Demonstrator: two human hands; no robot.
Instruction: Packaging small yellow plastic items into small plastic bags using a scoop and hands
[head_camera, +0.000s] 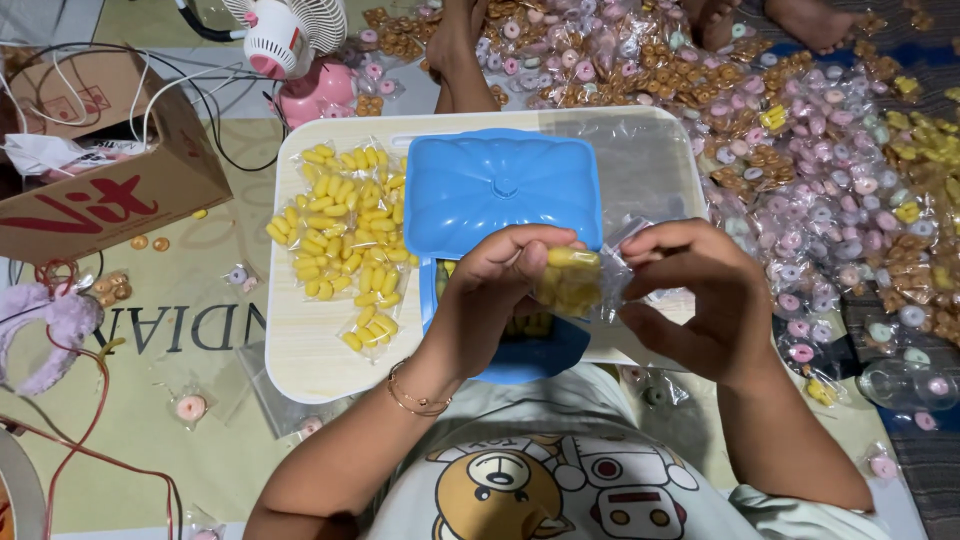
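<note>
My left hand (500, 290) pinches a small clear plastic bag (575, 280) with several yellow capsule-shaped pieces in it. One yellow piece sits at my fingertips at the bag's mouth. My right hand (690, 300) holds the bag's other edge. Both hands hover over a blue lidded box (500, 190) on a light wooden lap table (300, 330). Filled clear bags of yellow pieces (350, 240) lie on the table to the left of the box.
A big heap of small bags with pink rings, brown and yellow pieces (800, 140) covers the floor at right. A cardboard box (100, 170), a pink-and-white fan (290, 50) and cables lie at left. Another person's feet (455, 50) show at the top.
</note>
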